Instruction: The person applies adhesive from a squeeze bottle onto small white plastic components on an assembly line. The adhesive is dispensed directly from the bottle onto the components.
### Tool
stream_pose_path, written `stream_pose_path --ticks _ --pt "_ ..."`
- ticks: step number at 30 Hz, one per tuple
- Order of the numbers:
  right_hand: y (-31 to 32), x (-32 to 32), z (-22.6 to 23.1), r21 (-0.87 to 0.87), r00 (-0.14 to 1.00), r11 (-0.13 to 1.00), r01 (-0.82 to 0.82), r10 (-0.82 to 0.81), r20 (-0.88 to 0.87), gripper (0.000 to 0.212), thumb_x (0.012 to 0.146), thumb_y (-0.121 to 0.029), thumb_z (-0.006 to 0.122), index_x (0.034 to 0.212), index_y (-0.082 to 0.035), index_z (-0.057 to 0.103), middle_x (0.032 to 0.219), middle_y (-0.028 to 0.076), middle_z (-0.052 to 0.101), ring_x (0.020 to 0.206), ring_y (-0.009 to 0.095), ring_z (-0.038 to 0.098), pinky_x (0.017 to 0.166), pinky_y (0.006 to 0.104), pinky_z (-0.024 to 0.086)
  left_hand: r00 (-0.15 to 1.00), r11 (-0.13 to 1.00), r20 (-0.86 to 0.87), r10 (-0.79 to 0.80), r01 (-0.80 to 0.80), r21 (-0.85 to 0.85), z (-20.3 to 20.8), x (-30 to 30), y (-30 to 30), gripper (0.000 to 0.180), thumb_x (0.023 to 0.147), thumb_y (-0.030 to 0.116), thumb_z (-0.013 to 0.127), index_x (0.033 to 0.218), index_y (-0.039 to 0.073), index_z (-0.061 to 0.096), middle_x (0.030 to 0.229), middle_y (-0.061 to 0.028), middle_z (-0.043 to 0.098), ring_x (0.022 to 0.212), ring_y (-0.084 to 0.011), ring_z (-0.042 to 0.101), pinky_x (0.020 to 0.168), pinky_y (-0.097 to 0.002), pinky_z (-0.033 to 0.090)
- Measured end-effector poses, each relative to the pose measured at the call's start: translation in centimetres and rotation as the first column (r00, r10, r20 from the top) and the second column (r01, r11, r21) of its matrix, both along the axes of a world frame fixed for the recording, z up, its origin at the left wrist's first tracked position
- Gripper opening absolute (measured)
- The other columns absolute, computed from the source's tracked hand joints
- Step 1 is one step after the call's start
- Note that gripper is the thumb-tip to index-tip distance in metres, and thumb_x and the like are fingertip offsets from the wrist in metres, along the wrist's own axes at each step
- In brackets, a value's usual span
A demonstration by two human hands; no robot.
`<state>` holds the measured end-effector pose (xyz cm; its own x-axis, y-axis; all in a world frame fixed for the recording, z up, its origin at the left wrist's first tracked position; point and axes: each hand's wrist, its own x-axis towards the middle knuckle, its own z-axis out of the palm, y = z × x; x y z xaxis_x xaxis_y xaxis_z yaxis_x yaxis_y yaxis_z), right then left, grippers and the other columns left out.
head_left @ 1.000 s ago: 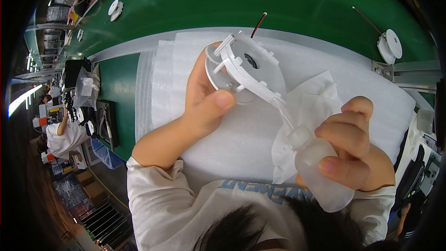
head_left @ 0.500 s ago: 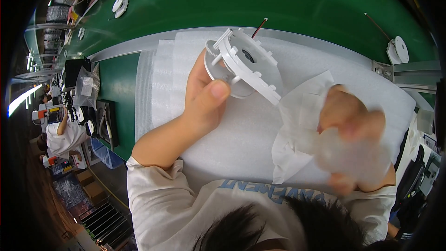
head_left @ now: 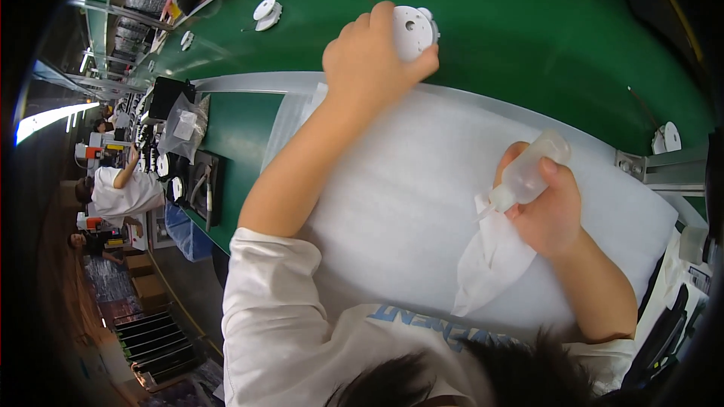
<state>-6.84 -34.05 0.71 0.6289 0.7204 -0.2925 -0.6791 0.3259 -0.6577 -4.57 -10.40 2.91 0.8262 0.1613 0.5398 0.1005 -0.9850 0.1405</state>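
Note:
My left hand [head_left: 366,56] reaches to the green surface beyond the foam, its fingers and thumb closed around a white round plastic part [head_left: 411,36]. That part shows a flat disc face with a small hole near its middle; a thin wire sticks out by my fingers. Over the right side of the white foam sheet [head_left: 392,196], my right hand [head_left: 556,215] grips a translucent squeeze bottle [head_left: 534,169], its narrow tip pointing down to the left. A crumpled white wipe [head_left: 494,260] hangs from the same hand, below the bottle tip.
More white round parts lie on the green surface [head_left: 520,38]: one at the far left [head_left: 267,15], another at the right [head_left: 667,138] with a wire. A metal rail borders the foam. Clear plastic bags [head_left: 185,124] and black items stand to the left, where other people work.
My left hand has carried the white part forward from above the foam to the green surface. My right hand, blurred before, now shows the bottle and wipe clearly.

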Motion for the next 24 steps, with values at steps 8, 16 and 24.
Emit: stream_pose_path --ticks 8,16,24 --pt "-0.2 0.6 0.2 -0.002 0.998 1.000 0.025 -0.025 -0.064 0.041 0.075 -0.044 0.049 0.086 -0.005 0.050 0.064 0.007 0.052 0.053 0.013 0.047 0.051 0.0235 0.036 0.948 0.970 -0.249 0.198 -0.226 -0.091 -1.7 3.0 1.2 0.059 0.068 0.055 0.053 0.094 0.002 0.058 0.091 -0.0132 0.060 0.085 -0.0262 0.057 0.068 -0.0362 0.045" --pt "0.3 0.4 0.4 0.017 0.996 1.000 0.009 -0.008 -0.092 0.036 0.078 -0.042 0.048 0.090 -0.008 0.052 0.066 0.004 0.050 0.057 0.013 0.046 0.057 0.0274 0.037 0.838 0.797 -0.225 0.498 -0.544 -0.264 -3.5 2.3 11.8 0.056 0.072 0.052 0.051 0.100 0.003 0.056 0.103 -0.0161 0.054 0.101 -0.0302 0.047 0.082 -0.0418 0.039" --pt "-0.4 0.6 -0.1 0.004 0.975 0.996 0.085 -0.083 -0.204 0.033 0.079 -0.040 0.049 0.093 -0.010 0.051 0.082 0.002 0.050 0.058 0.014 0.042 0.061 0.0303 0.035 0.832 0.799 -0.037 0.554 -0.544 -0.257 -5.9 3.0 13.2 0.056 0.073 0.045 0.052 0.105 -0.001 0.050 0.112 -0.0171 0.049 0.117 -0.0327 0.032 0.091 -0.0490 0.026"
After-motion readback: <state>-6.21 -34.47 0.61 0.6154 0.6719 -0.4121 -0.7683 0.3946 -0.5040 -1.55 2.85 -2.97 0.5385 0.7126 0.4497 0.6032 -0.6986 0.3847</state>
